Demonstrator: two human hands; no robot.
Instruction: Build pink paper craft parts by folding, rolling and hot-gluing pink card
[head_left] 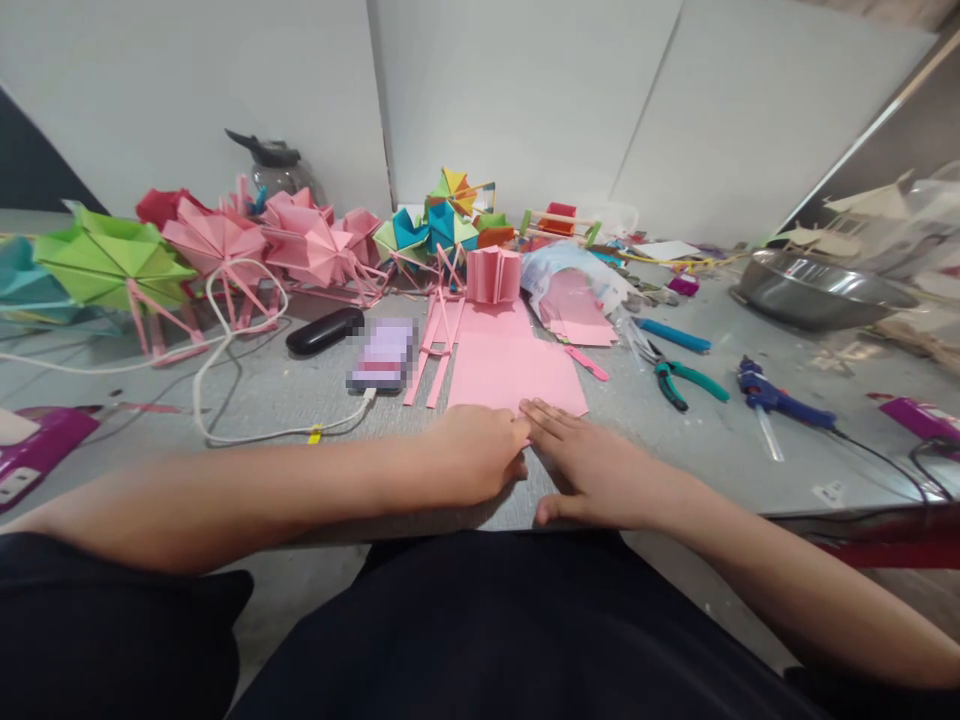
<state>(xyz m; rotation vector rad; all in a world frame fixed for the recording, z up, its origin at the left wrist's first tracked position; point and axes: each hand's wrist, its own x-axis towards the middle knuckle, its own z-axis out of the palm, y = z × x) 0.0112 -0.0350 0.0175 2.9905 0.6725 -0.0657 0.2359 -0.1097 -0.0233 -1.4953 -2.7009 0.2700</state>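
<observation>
My left hand (pixel 480 455) is closed at the near edge of a sheet of pink paper (pixel 517 370), its fingers curled and partly hidden. A sliver of pink shows by its fingertips. My right hand (pixel 585 465) lies beside it, fingers stretched out over the same edge and thumb apart, the fingertips meeting my left hand. Beyond the sheet stands a pleated pink paper piece (pixel 493 276). Thin pink strips (pixel 436 350), joined into a frame, lie to its left. A pink craft knife (pixel 586 363) rests at the sheet's right side.
A phone (pixel 384 352) on a white cable and a black case (pixel 325 331) lie left. Folded paper wheels (pixel 112 262) line the back. Pliers (pixel 686 378), a blue glue gun (pixel 784 398) and a metal bowl (pixel 821 290) are to the right.
</observation>
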